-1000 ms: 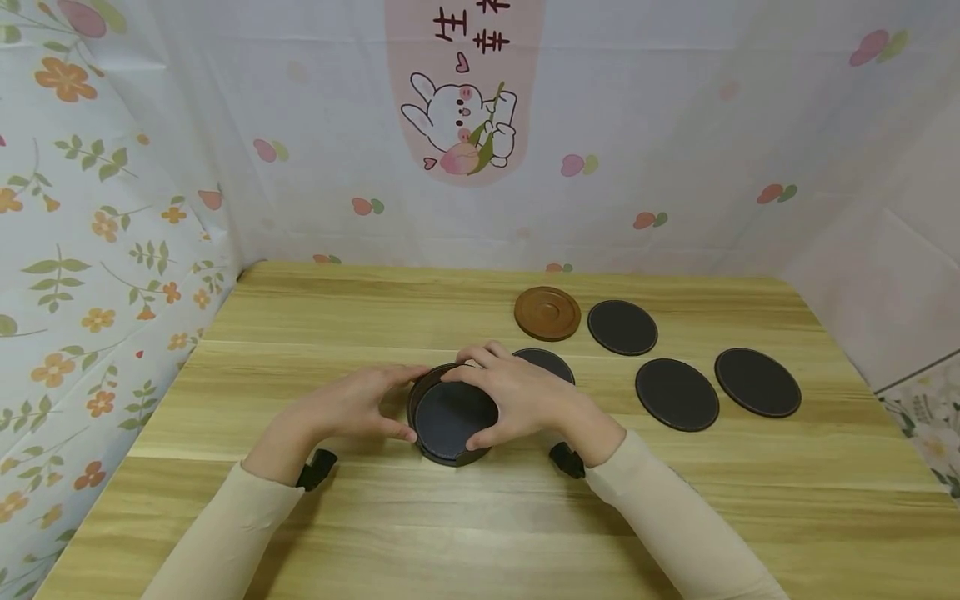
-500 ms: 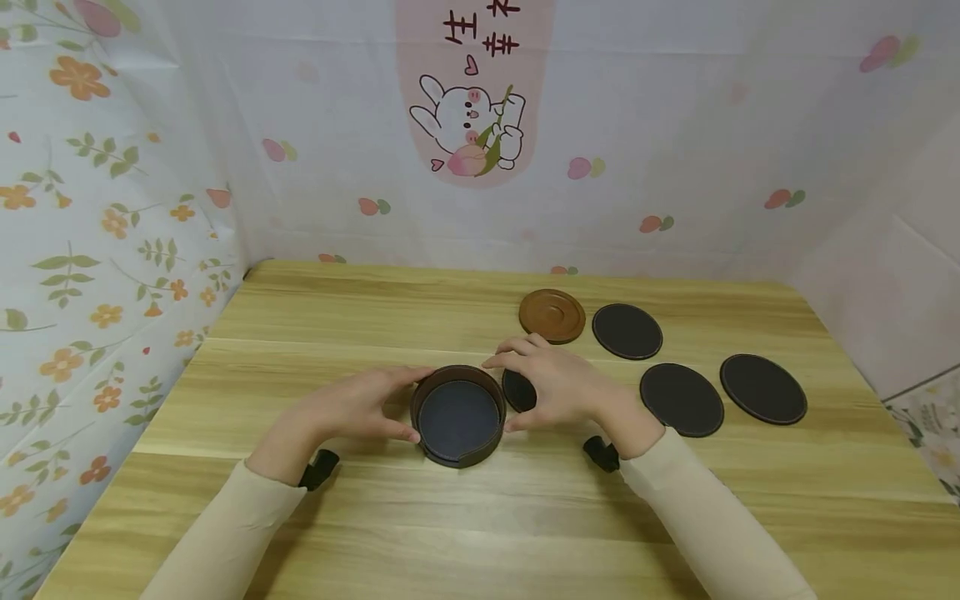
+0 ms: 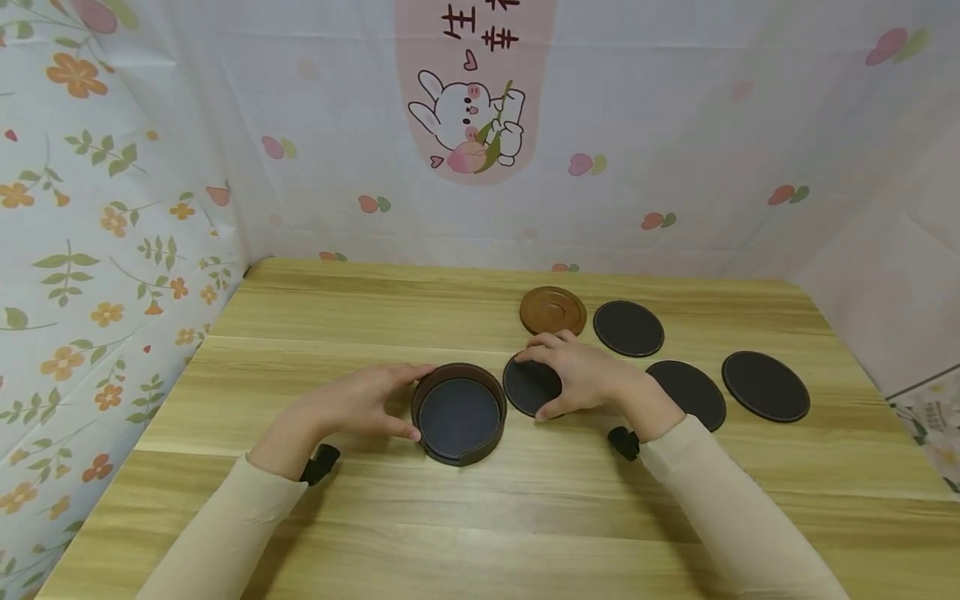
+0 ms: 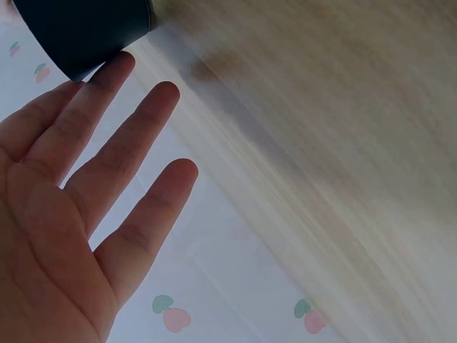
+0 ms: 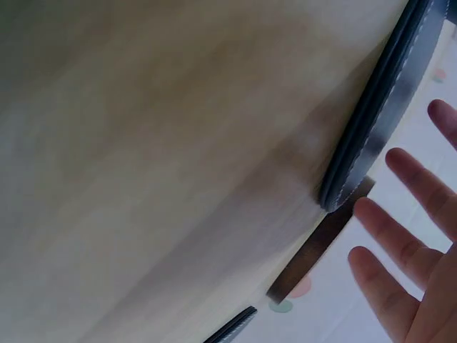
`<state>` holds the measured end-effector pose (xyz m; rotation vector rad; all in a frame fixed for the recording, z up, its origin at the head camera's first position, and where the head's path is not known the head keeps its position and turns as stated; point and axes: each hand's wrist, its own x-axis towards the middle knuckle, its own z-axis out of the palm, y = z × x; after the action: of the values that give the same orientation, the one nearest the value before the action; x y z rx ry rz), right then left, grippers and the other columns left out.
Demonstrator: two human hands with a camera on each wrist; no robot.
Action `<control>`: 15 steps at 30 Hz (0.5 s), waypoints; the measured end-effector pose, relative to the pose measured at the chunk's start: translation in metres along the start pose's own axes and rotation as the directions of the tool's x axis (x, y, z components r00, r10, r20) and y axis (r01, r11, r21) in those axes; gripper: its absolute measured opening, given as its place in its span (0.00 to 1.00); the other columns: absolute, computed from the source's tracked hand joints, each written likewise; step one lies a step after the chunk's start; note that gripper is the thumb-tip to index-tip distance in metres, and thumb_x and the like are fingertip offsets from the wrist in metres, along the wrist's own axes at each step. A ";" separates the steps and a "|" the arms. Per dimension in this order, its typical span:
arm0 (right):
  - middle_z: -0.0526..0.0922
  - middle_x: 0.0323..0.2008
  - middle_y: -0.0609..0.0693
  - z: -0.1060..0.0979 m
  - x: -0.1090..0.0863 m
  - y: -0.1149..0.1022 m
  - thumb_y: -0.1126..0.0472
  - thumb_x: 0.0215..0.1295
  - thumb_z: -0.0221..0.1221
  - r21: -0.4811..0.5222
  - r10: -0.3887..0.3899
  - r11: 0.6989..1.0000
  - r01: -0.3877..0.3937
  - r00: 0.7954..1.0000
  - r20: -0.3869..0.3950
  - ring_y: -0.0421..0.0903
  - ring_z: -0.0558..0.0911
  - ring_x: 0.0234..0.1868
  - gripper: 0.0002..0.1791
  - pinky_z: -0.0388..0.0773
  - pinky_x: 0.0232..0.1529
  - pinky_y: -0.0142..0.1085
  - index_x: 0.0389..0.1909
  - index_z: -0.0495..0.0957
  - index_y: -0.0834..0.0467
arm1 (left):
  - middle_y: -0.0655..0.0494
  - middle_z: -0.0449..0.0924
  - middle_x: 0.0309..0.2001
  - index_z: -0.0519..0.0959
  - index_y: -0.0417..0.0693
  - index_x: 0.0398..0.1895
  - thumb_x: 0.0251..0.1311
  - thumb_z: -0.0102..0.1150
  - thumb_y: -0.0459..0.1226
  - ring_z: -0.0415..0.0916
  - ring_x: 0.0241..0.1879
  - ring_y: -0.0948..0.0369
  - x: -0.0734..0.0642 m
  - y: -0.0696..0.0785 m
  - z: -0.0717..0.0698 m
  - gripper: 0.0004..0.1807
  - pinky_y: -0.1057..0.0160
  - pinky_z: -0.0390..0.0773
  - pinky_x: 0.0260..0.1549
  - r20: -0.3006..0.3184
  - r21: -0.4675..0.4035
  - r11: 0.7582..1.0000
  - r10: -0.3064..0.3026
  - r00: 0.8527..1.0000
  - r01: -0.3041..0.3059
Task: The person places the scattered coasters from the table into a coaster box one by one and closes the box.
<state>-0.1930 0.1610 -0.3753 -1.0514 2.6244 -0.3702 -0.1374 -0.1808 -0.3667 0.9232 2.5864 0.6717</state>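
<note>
In the head view, a round dark brown leather-look coaster holder [image 3: 480, 372] stands near the middle of the table, a black disc [image 3: 459, 417] lying in it. My left hand [image 3: 356, 406] is at its left side, thumb at the front and fingers behind. The left wrist view shows straight fingers [image 4: 132, 150] touching the holder wall [image 4: 93, 28]. My right hand [image 3: 588, 375] hovers over a round black coaster [image 3: 528, 387], thumb and fingers spread about its right side. In the right wrist view, fingers [image 5: 400, 239] stand apart from the stitched black edge [image 5: 389, 114].
A round brown wooden coaster [image 3: 552, 310] lies behind the right hand. More black coasters lie to the right: one at the back [image 3: 628, 327], one partly behind the right forearm [image 3: 693, 392], and one farthest right [image 3: 765, 386]. A patterned cloth [image 3: 300, 208] hangs behind the table.
The right hand has let go of the holder's right side and moved right, over the black coaster beside it. The left hand has stayed at the holder.
</note>
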 end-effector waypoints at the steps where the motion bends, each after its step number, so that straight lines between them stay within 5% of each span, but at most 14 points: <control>1: 0.66 0.70 0.55 -0.001 0.000 0.001 0.42 0.47 0.76 0.000 0.004 1.000 -0.004 1.000 0.010 0.59 0.64 0.69 0.46 0.75 0.59 0.56 0.68 0.71 0.49 | 0.47 0.69 0.71 0.61 0.45 0.76 0.51 0.74 0.52 0.66 0.71 0.47 0.000 0.000 0.000 0.51 0.45 0.68 0.68 0.001 0.001 1.000 0.000 1.000 0.000; 15: 0.60 0.73 0.57 0.000 0.001 0.004 0.48 0.47 0.77 -0.024 0.028 0.999 -0.026 0.995 0.091 0.61 0.62 0.69 0.48 0.73 0.61 0.54 0.69 0.67 0.50 | 0.47 0.70 0.70 0.61 0.45 0.76 0.51 0.74 0.54 0.67 0.70 0.48 0.003 -0.001 0.001 0.51 0.46 0.68 0.68 0.004 0.024 1.000 0.001 1.000 -0.001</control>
<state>-0.1956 0.1630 -0.3771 -1.0137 2.5651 -0.2801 -0.1403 -0.1793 -0.3684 0.9325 2.5959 0.6393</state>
